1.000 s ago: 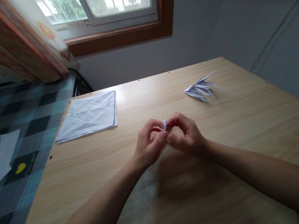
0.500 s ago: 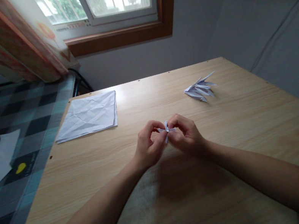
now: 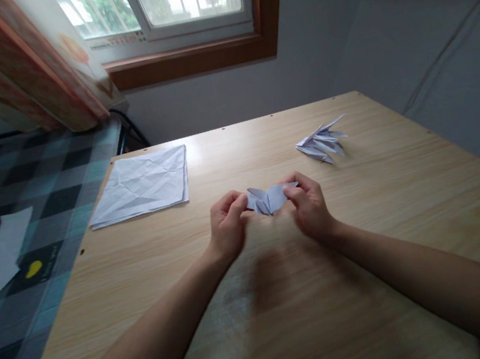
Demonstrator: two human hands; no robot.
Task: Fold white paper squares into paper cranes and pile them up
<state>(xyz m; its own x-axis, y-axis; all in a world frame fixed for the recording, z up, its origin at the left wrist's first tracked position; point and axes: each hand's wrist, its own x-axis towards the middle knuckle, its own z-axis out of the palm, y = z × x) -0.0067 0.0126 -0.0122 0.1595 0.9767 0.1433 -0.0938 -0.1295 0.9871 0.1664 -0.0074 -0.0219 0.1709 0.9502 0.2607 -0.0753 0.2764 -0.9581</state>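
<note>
On my feed I had the paper point(image 3: 276, 196), small, white and folded, stretched between two hands, its middle creased into a narrow point that faced my view. The left hand point(image 3: 228, 223) had its grip pinched tight, thumb on top, over the paper's left end. The right hand point(image 3: 311, 201) pinched the other end the same way, and a thin tip poked out past that thumb. So the paper sat directly between the two grips, touching both, with its centre bare of fingers. I saw it held over the bench point(image 3: 396, 251), though I could not judge how high; shadows fell on the wood on the near side. Beyond the left hand, I saw creased sheets point(image 3: 141, 184) stacked flat near the bench's far left corner. Beyond the right hand lay a spiky folded bundle point(image 3: 321, 142), well apart from the sheets.
</note>
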